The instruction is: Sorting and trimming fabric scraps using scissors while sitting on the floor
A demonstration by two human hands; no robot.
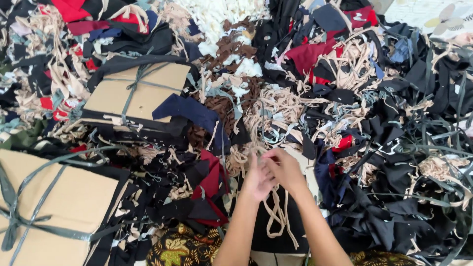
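My left hand (256, 177) and my right hand (285, 168) meet at the centre bottom, fingers pinched together on thin beige fabric strips (277, 213). The strips hang in loops below both hands, between my forearms, over black cloth. More beige strips (276, 106) lie tangled just beyond my fingers. A large heap of fabric scraps (374, 148) in black, red, navy and beige surrounds both hands.
Two flat cardboard bundles tied with grey-green strips lie at the left, one near (54, 207) and one farther back (143, 88). Brown and white scraps (231, 49) pile up at the top centre. A floral patterned cloth (177, 246) shows at the bottom edge.
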